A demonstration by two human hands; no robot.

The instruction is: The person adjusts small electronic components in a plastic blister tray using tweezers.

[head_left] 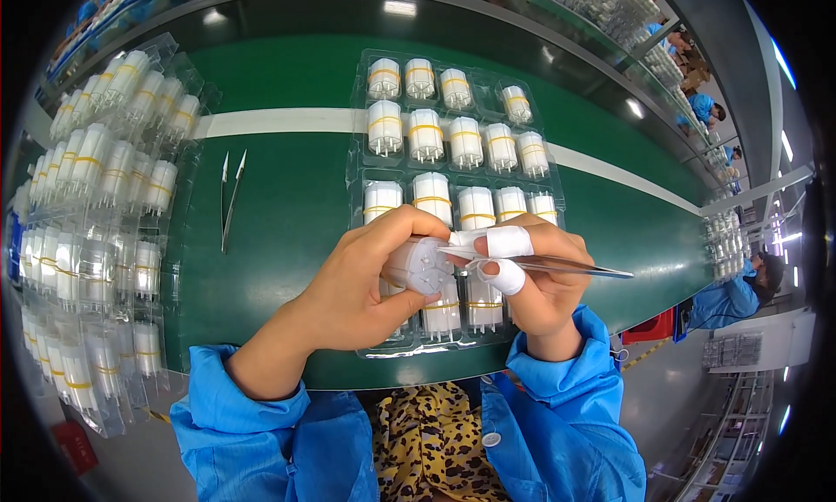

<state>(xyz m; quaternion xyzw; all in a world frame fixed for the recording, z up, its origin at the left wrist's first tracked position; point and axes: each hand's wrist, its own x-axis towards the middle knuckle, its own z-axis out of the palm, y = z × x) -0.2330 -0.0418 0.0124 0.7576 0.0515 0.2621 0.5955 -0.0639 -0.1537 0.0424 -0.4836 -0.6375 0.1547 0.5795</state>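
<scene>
My left hand point(348, 280) is closed around a white plastic cylinder point(422, 269), its round end face turned toward my right hand. In my right hand point(549, 297), which has white tape on two fingers, a pair of metal tweezers point(575, 266) is pinched. Their tips meet the edge of the cylinder's end face; what they grip there is too small to tell. Beneath both hands lies a clear plastic tray point(356, 167) with rows of white cylinders, each with a yellow band and most with metal pins showing. One pocket in its far row holds no cylinder.
A second pair of tweezers point(232, 204) lies on the green table point(279, 188) at left. Tall stacks of clear trays with banded cylinders point(87, 167) stand along the left edge. A white stripe point(279, 121) crosses the table. Several people in blue work at far right.
</scene>
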